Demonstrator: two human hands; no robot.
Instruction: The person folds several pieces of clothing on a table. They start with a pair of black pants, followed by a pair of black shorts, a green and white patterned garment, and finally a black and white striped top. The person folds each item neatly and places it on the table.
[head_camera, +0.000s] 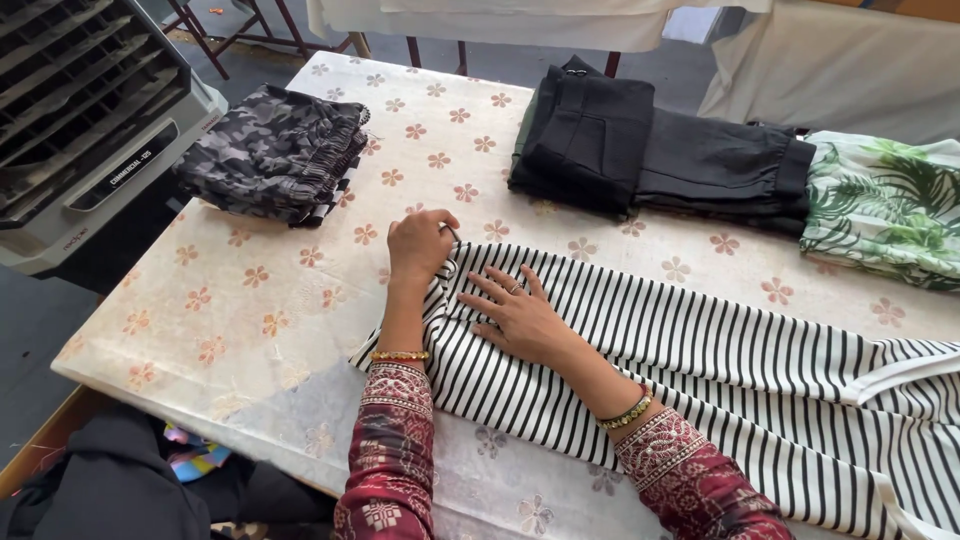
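on the floral table cover (250, 300), the striped garment (700, 370) lies spread in front of you. your left hand (418, 247) pinches its upper corner edge closed between fingertips, nearest the camouflage stack (275, 150). your right hand (520, 318) lies flat and open on the stripes, just beside that corner.

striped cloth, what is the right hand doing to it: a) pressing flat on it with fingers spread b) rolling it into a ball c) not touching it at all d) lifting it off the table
a: the right hand lies flat with fingers spread on the striped cloth, while the left hand pinches its edge on the table.
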